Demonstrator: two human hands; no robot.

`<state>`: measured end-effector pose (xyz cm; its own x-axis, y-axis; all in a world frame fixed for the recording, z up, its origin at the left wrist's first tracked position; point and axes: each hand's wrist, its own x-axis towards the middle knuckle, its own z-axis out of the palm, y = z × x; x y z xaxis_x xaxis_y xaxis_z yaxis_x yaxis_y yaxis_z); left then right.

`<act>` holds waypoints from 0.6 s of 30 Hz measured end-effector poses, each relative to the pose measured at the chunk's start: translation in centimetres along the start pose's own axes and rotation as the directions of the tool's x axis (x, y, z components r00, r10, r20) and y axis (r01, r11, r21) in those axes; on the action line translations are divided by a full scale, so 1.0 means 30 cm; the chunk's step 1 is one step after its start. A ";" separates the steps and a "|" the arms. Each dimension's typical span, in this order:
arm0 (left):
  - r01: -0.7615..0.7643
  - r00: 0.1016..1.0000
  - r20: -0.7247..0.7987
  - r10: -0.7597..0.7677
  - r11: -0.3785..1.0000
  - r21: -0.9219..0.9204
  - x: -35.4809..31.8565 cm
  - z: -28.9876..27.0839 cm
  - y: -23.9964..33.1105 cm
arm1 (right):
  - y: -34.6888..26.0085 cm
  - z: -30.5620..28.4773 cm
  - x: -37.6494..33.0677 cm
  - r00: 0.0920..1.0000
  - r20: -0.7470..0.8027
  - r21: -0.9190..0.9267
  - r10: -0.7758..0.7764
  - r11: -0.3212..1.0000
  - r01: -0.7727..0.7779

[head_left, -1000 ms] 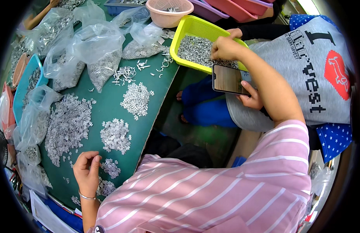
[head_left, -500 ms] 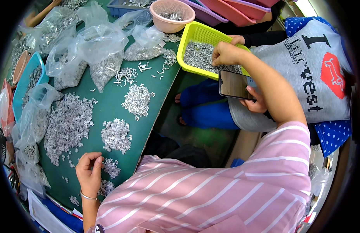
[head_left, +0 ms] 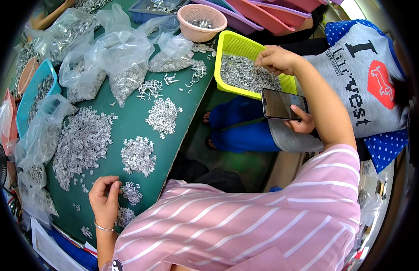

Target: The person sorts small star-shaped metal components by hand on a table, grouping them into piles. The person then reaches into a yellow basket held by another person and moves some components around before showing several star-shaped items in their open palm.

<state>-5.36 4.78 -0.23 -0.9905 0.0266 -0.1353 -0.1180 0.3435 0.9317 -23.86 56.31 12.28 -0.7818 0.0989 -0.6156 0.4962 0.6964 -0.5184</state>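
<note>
My right hand [head_left: 279, 60] is above the yellow-green plastic basket [head_left: 224, 45], fingers pinched together; whatever they hold is too small or hidden. Many small silver metal pieces [head_left: 245, 74] fill the basket's bottom. My left hand [head_left: 104, 196] lies on the green table with thumb and forefinger close together and the others curled; I cannot make out anything between them. Right beside it is a small pile of silver metal parts [head_left: 131, 193]. Another person's hand [head_left: 301, 120] holds a dark smartphone [head_left: 277, 105] just below my right forearm, by the basket's near edge.
Larger piles of metal parts [head_left: 83, 144] spread over the table [head_left: 128, 119]. Clear plastic bags of parts [head_left: 128, 77], a blue basket [head_left: 51, 74] and a pink round basket [head_left: 205, 34] stand around them. The co-worker in a grey shirt [head_left: 340, 86] sits close on the right.
My right hand has lifted from among the pieces and moved a little right. The basket and the phone have shifted slightly right and nearer. My left hand stays in place.
</note>
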 end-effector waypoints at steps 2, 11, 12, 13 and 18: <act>-0.012 1.000 0.005 0.012 1.000 -0.006 0.002 0.000 -0.003 | 0.024 -0.038 -0.024 0.997 0.048 0.346 -0.067 0.937 0.046; -0.014 1.000 0.022 0.015 0.998 -0.057 0.000 0.001 0.012 | 0.034 -0.036 -0.105 0.992 0.073 0.631 -0.098 0.775 0.030; -0.013 1.000 0.020 0.014 0.998 -0.054 -0.002 -0.001 0.009 | 0.032 -0.028 -0.107 0.991 0.081 0.636 -0.108 0.771 0.032; -0.012 1.000 0.018 0.013 0.999 -0.052 -0.004 -0.003 0.005 | 0.030 -0.023 -0.110 0.989 0.089 0.640 -0.118 0.768 0.034; -0.001 1.000 0.016 0.002 0.999 -0.043 -0.009 -0.002 0.011 | 0.029 0.000 -0.114 0.990 0.071 0.535 -0.121 0.842 0.065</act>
<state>-5.15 4.83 0.15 -0.9894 0.0424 -0.1389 -0.1198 0.3024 0.9456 -20.76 56.59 13.94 -0.8074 -0.0370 -0.5888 0.5694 0.2124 -0.7942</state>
